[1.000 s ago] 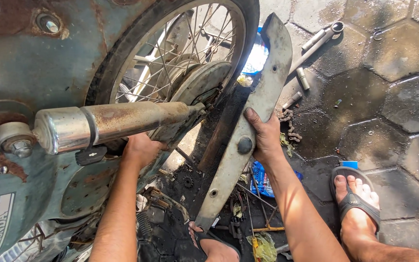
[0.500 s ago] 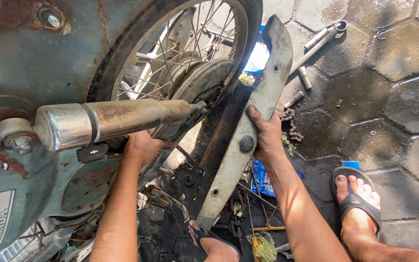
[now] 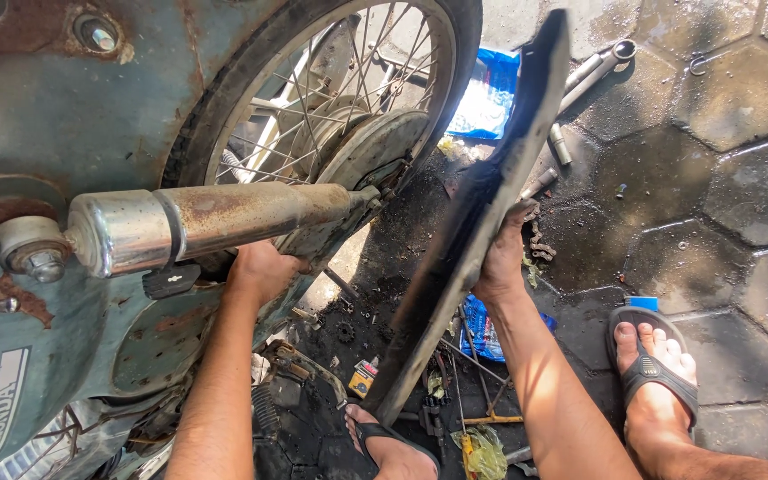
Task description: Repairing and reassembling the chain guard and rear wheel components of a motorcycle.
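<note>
An old blue motorcycle [image 3: 64,116] fills the left, with its spoked rear wheel [image 3: 348,107] at the top middle. My left hand [image 3: 264,271] reaches under the rusty shock absorber [image 3: 215,218] and grips a part there, hidden from view. My right hand [image 3: 501,258] holds a long dirty metal chain cover [image 3: 482,204] by its edge. The cover stands tilted on edge, its lower end near my left foot.
Paved hexagonal ground [image 3: 722,178] lies on the right. Wrenches and sockets [image 3: 593,67], a blue plastic bag [image 3: 491,98], a chain piece [image 3: 540,244] and small tools [image 3: 473,418] lie scattered. My sandalled feet [image 3: 655,382] rest at the bottom.
The chain cover has turned from flat-faced to edge-on and swung away from the wheel. My right hand shifted with it. The left hand stays under the shock absorber.
</note>
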